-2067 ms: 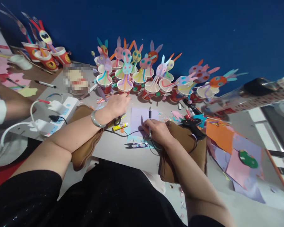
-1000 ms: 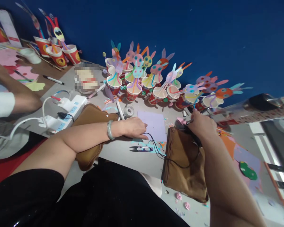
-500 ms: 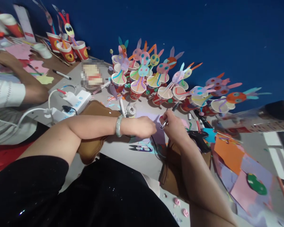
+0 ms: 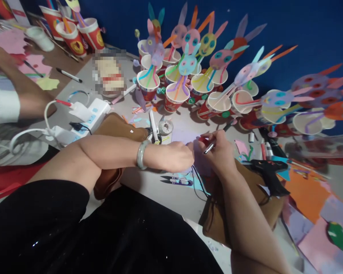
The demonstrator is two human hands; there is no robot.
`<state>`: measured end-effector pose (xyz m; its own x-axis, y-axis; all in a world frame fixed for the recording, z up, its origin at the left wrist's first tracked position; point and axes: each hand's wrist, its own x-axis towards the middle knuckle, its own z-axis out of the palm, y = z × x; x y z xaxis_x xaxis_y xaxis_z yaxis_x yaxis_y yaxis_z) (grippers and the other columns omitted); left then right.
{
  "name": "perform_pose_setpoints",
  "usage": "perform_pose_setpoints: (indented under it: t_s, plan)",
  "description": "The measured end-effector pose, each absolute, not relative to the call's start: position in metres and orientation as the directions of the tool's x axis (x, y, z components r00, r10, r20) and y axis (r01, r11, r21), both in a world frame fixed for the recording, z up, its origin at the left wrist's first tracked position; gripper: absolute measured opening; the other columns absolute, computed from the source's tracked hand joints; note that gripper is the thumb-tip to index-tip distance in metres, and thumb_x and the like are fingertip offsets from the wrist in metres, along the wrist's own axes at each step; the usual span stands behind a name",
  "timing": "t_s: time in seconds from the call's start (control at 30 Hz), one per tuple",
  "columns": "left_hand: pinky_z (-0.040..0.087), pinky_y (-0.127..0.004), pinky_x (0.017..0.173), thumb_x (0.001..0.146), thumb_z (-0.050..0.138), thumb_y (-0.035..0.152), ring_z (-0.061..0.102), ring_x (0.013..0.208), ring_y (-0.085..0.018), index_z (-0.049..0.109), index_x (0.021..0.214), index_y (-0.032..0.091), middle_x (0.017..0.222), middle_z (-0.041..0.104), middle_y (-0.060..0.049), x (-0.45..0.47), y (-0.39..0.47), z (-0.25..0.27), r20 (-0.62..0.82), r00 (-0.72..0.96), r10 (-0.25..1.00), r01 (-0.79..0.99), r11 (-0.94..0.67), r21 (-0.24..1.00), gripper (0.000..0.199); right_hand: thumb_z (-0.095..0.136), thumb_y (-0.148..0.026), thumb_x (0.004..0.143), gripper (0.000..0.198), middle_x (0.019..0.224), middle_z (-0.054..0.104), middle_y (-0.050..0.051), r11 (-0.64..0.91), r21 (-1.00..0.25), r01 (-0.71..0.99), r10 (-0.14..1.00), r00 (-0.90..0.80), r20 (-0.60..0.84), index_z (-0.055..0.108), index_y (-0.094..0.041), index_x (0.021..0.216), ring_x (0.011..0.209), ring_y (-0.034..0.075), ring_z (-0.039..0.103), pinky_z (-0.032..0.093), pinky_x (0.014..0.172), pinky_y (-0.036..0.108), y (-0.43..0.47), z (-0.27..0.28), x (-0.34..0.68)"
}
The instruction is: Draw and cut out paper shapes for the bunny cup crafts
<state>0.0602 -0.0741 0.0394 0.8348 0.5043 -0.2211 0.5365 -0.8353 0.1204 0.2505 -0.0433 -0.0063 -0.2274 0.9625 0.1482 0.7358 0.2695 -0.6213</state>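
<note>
My left hand [image 4: 177, 156], with a pale bracelet at the wrist, is curled closed over the table; whatever its fingers pinch is hidden beneath them. Just to its right, my right hand [image 4: 218, 154] grips a pen [image 4: 209, 147] with a silvery end between thumb and fingers. Under and behind both hands lies light purple paper [image 4: 183, 134]. Thread snips [image 4: 176, 180] rest on the near side of my left hand, partly over a light blue scrap. A clear tape roll [image 4: 165, 126] stands behind my left wrist.
Paper cups [image 4: 175, 97] with colourful rabbit-faced figures line the blue wall. A black glue gun [image 4: 270, 173] lies right of my right forearm, near orange paper [image 4: 308, 190]. A power strip [image 4: 91, 114] sits at left, close to another person's arm [image 4: 31, 101].
The view has shifted and come closer to the table. My right hand has turned, so the pen's silvery end shows lower; my left hand stays closed beside it.
</note>
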Motion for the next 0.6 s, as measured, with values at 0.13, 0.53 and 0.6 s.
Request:
perform_pose_setpoints:
  t_s: [0.13, 0.53, 0.6]
  plan:
    - [0.044, -0.028, 0.059, 0.088, 0.035, 0.001, 0.064, 0.095, -0.024, 0.071, 0.115, 0.005, 0.122, 0.067, -0.024, 0.064, -0.084, 0.040, -0.225, 0.804, 0.550, 0.574, -0.817, 0.056, 0.045, 0.066, -0.031, 0.077, 0.025, 0.094, 0.076, 0.008, 0.258, -0.628, 0.735, 0.965, -0.228, 0.129, 0.042, -0.027, 0.085, 0.083, 0.027, 0.072, 0.056, 0.074, 0.040, -0.043, -0.009, 0.250]
    - [0.056, -0.032, 0.066, 0.090, 0.039, 0.004, 0.066, 0.117, -0.031, 0.059, 0.139, 0.005, 0.148, 0.050, -0.028, 0.065, -0.084, 0.050, -0.354, 0.765, 0.538, 0.595, -0.801, 0.066, 0.053, 0.066, -0.029, 0.077, 0.024, 0.102, 0.077, 0.010, 0.217, -0.658, 0.721, 0.965, -0.260, 0.033, 0.045, -0.026, 0.089, 0.090, 0.029, 0.075, 0.057, 0.078, 0.044, -0.044, -0.012, 0.251]
    - [0.057, -0.032, 0.066, 0.091, 0.044, 0.007, 0.066, 0.120, -0.032, 0.058, 0.140, 0.003, 0.150, 0.048, -0.029, 0.065, -0.084, 0.048, -0.349, 0.759, 0.550, 0.615, -0.782, 0.104, 0.051, 0.067, -0.029, 0.077, 0.026, 0.105, 0.077, 0.011, 0.211, -0.674, 0.708, 0.967, -0.254, 0.036, 0.043, -0.026, 0.088, 0.093, 0.029, 0.075, 0.057, 0.078, 0.044, -0.043, -0.012, 0.252]
